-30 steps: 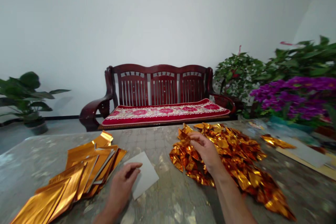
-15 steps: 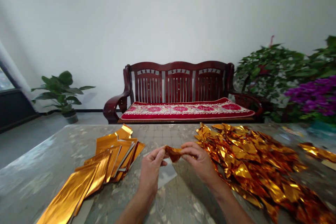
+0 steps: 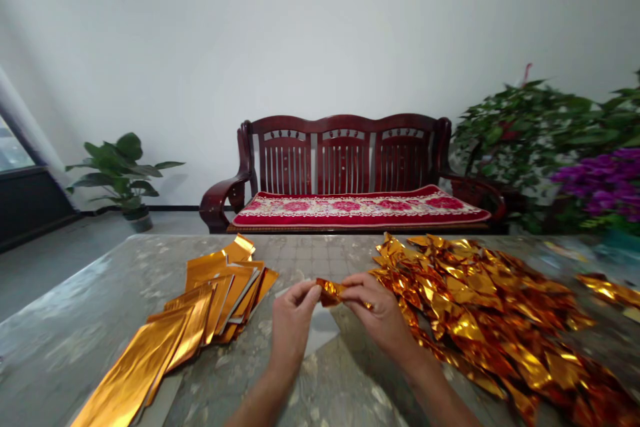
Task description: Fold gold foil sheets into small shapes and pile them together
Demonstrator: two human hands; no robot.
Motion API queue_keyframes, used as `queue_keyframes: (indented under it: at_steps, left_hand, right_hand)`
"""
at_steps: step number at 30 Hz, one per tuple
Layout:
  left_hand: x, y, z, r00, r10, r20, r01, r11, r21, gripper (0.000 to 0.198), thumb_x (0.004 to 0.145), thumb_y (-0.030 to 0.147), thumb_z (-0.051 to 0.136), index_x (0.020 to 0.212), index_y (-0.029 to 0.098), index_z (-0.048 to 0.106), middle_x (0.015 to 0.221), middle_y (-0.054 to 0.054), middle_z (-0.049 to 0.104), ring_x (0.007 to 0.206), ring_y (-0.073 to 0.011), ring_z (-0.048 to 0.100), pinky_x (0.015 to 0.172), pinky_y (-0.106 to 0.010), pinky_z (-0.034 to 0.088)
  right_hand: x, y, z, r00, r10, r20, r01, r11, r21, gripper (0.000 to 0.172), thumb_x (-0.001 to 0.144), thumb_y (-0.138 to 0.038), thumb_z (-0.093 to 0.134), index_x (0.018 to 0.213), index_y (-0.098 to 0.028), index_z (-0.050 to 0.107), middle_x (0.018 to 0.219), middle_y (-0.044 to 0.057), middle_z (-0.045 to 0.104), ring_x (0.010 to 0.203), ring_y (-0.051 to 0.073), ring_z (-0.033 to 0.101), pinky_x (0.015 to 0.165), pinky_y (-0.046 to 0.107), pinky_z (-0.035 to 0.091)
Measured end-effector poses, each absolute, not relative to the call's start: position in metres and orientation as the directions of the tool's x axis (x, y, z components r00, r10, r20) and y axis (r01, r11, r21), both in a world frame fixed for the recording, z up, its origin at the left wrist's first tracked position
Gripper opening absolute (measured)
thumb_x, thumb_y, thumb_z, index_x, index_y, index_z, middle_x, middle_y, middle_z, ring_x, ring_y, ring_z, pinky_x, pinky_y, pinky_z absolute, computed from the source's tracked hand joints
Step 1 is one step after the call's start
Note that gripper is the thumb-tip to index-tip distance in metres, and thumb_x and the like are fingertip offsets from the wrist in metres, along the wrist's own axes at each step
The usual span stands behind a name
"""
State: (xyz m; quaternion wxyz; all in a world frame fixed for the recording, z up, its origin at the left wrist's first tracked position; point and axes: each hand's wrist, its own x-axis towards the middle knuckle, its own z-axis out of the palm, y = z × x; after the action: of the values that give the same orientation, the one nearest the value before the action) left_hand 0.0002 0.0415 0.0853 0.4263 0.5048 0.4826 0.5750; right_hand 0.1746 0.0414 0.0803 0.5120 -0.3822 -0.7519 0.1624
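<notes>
A small folded piece of gold foil (image 3: 330, 292) is pinched at both ends above the table. My left hand (image 3: 295, 313) grips its left end between thumb and fingers. On the other end are the thumb and fingers of my right hand (image 3: 375, 307). Beneath them a pale sheet (image 3: 321, 330) lies on the table, partly hidden by my left hand. Flat gold foil sheets (image 3: 145, 353) are fanned out in a stack to the left. A large heap of folded, shiny gold foil pieces (image 3: 475, 307) spreads to the right, close to my right hand.
The table (image 3: 70, 320) has a patterned grey cover. Clear plastic wrapping (image 3: 560, 257) and another gold piece (image 3: 607, 290) lie at the far right. Beyond stand a dark red wooden bench (image 3: 345, 160), a potted plant (image 3: 120, 170) and purple flowers (image 3: 605, 180).
The foil between my hands looks more tightly gathered and has turned a little, catching more light. The fingers of both hands have shifted slightly. The whole view has moved a little.
</notes>
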Motion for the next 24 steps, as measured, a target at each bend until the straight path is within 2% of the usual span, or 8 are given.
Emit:
queue_keyframes:
  at_steps: [5,8,10,12,15,18,21,24]
  left_hand:
    - [-0.002,0.040,0.080,-0.148,0.949,0.277,0.114,-0.262,0.958,0.022,0.080,0.036,0.065,0.083,0.018,0.077,0.079,-0.003,0.077,0.073,-0.0185,0.069,0.070,-0.026,0.052]
    - [-0.005,0.041,0.074,-0.147,0.916,0.374,0.262,-0.329,0.907,0.020,0.084,0.035,0.062,0.084,0.020,0.076,0.079,-0.002,0.076,0.072,-0.0172,0.068,0.068,-0.025,0.051]
    - [-0.007,0.041,0.071,-0.113,0.879,0.463,0.388,-0.389,0.835,0.019,0.087,0.033,0.061,0.085,0.022,0.075,0.080,-0.002,0.076,0.073,-0.0165,0.068,0.068,-0.024,0.049]
    - [-0.009,0.039,0.070,-0.044,0.828,0.560,0.515,-0.461,0.723,0.017,0.089,0.032,0.060,0.085,0.023,0.074,0.081,-0.002,0.075,0.075,-0.0168,0.067,0.070,-0.025,0.047]
    - [-0.007,0.034,0.071,0.102,0.746,0.659,0.646,-0.553,0.527,0.017,0.092,0.029,0.059,0.085,0.024,0.073,0.079,-0.002,0.074,0.077,-0.0175,0.066,0.075,-0.027,0.045]
    - [-0.004,0.029,0.073,0.197,0.699,0.687,0.707,-0.586,0.394,0.018,0.093,0.025,0.057,0.083,0.023,0.071,0.076,-0.001,0.072,0.076,-0.0174,0.064,0.073,-0.027,0.042]
    - [-0.003,0.027,0.073,0.224,0.697,0.681,0.729,-0.583,0.358,0.018,0.094,0.025,0.055,0.083,0.022,0.069,0.077,-0.001,0.071,0.077,-0.0171,0.063,0.073,-0.027,0.041]
    - [-0.003,0.028,0.073,0.228,0.714,0.662,0.731,-0.574,0.368,0.015,0.094,0.026,0.056,0.087,0.022,0.069,0.080,-0.001,0.071,0.079,-0.0176,0.063,0.074,-0.028,0.041]
  right_hand:
    - [0.173,0.040,0.081,-0.210,0.728,0.653,0.443,0.666,-0.600,0.019,0.087,-0.015,0.059,0.088,-0.025,0.075,0.095,0.005,0.069,0.089,0.017,0.065,0.077,0.030,0.053]
    - [0.175,0.038,0.084,-0.224,0.746,0.627,0.529,0.633,-0.565,0.023,0.080,-0.008,0.060,0.088,-0.025,0.073,0.097,0.004,0.070,0.092,0.019,0.063,0.085,0.035,0.049]
    - [0.175,0.035,0.088,-0.197,0.769,0.608,0.570,0.594,-0.568,0.031,0.075,-0.005,0.059,0.096,-0.025,0.070,0.099,0.003,0.070,0.095,0.020,0.062,0.087,0.036,0.048]
    - [0.173,0.032,0.093,-0.142,0.795,0.590,0.584,0.548,-0.599,0.036,0.076,-0.007,0.058,0.106,-0.023,0.067,0.097,0.003,0.069,0.092,0.020,0.062,0.084,0.034,0.048]
    - [0.165,0.026,0.099,-0.123,0.797,0.591,0.629,0.523,-0.575,0.028,0.084,-0.016,0.061,0.110,-0.023,0.065,0.090,0.003,0.068,0.086,0.019,0.061,0.079,0.032,0.047]
    - [0.160,0.022,0.102,-0.218,0.773,0.595,0.697,0.550,-0.460,0.010,0.089,-0.021,0.062,0.096,-0.023,0.069,0.086,0.003,0.068,0.085,0.019,0.060,0.076,0.031,0.044]
    - [0.160,0.020,0.103,-0.268,0.765,0.586,0.748,0.548,-0.374,0.014,0.093,-0.021,0.058,0.084,-0.022,0.068,0.082,0.003,0.067,0.081,0.019,0.059,0.072,0.031,0.041]
    - [0.162,0.021,0.104,-0.277,0.766,0.581,0.776,0.535,-0.335,0.014,0.094,-0.020,0.057,0.084,-0.021,0.067,0.082,0.004,0.067,0.080,0.019,0.058,0.071,0.030,0.040]
